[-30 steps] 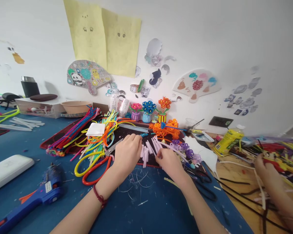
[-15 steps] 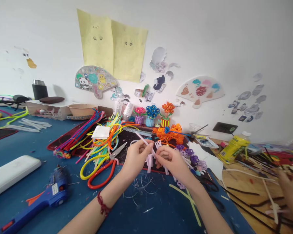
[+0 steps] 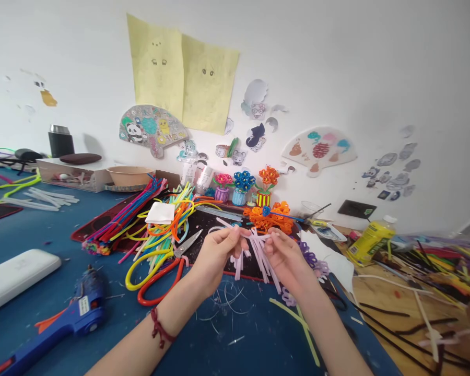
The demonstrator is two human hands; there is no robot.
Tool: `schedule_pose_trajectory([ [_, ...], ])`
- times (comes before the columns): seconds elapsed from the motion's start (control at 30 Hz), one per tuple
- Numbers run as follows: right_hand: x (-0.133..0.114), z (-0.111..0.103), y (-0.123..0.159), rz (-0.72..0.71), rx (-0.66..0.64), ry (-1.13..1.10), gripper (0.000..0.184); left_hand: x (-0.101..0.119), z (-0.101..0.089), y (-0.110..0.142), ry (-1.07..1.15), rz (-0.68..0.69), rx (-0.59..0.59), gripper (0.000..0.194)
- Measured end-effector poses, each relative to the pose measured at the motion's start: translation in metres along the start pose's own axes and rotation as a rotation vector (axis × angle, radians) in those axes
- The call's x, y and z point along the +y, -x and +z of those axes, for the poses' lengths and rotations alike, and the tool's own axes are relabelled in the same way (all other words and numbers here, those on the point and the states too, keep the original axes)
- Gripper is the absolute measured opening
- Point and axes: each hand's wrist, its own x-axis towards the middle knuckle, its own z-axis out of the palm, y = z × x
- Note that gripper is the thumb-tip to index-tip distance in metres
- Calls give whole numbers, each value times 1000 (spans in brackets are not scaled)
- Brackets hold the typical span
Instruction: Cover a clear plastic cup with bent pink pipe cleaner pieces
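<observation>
Between my two hands a short pale pink pipe cleaner (image 3: 263, 237) is stretched roughly level. My left hand (image 3: 223, 253) pinches one end of it, fingers closed. The other end is pinched in the fingertips of my right hand (image 3: 288, 256). Below and behind it lies a bunch of cut pale lilac pipe cleaners (image 3: 261, 258) on a dark mat. Purple looped flowers (image 3: 307, 254) lie just past my right hand. Scissors (image 3: 160, 277) with yellow and red handles rest open-bladed to the left of my left hand.
A blue glue gun (image 3: 82, 308) and a white case (image 3: 21, 277) lie at left. Bundles of coloured pipe cleaners (image 3: 129, 214) stand behind the scissors. Orange flowers (image 3: 274, 216), small flower pots (image 3: 238, 196) and a yellow bottle (image 3: 372, 240) are at the back and right.
The pipe cleaner has gone from slanting upward to lying level between my hands. My right hand has turned and risen, and the lilac bunch shows more. The other person's hand at right has mostly left view.
</observation>
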Motion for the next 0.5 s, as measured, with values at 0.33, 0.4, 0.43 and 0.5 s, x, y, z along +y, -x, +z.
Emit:
schedule_pose_trajectory([
  [0.33, 1, 3, 6, 19, -254, 199, 26, -12, 8, 5, -264, -65, -345, 48],
  [0.4, 1, 3, 6, -12, -234, 216, 25, -13, 8, 4, -280, -77, -352, 48],
  [0.43, 2, 3, 6, -31, -215, 221, 25, -13, 7, 4, -283, -87, -354, 47],
  [0.5, 2, 3, 5, -59, -186, 231, 23, -12, 6, 4, -291, -91, -372, 48],
])
